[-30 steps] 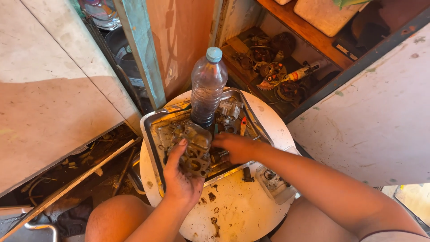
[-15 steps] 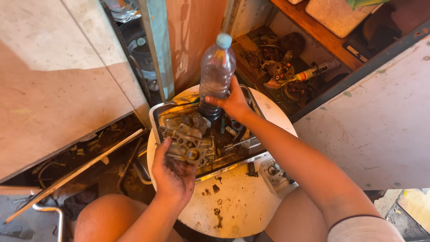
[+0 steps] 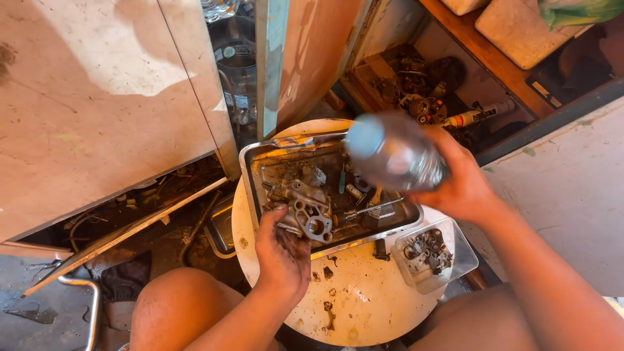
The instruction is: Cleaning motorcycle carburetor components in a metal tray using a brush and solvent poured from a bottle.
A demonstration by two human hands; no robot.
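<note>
My right hand point(image 3: 465, 185) grips a clear plastic bottle point(image 3: 393, 153) with a light blue cap, tipped sideways with the cap pointing left over a metal tray point(image 3: 247, 166). The bottle is blurred. My left hand point(image 3: 281, 250) holds a greasy metal engine part point(image 3: 305, 211), like a carburetor body, at the tray's near edge. Small tools, screws and dirty parts lie inside the tray. The tray rests on a round white stool top point(image 3: 364, 302) between my knees.
A small clear plastic box point(image 3: 432, 253) of little metal parts sits on the stool top at the right. A shelf point(image 3: 416, 84) behind holds engine parts and a spray can point(image 3: 478, 116). Large pale panels stand at left and right; pipes and clutter lie on the floor at left.
My right hand took the upright bottle from the tray, lifted it and tipped it sideways toward the right. My left hand stayed on the metal part at the tray's near edge.
</note>
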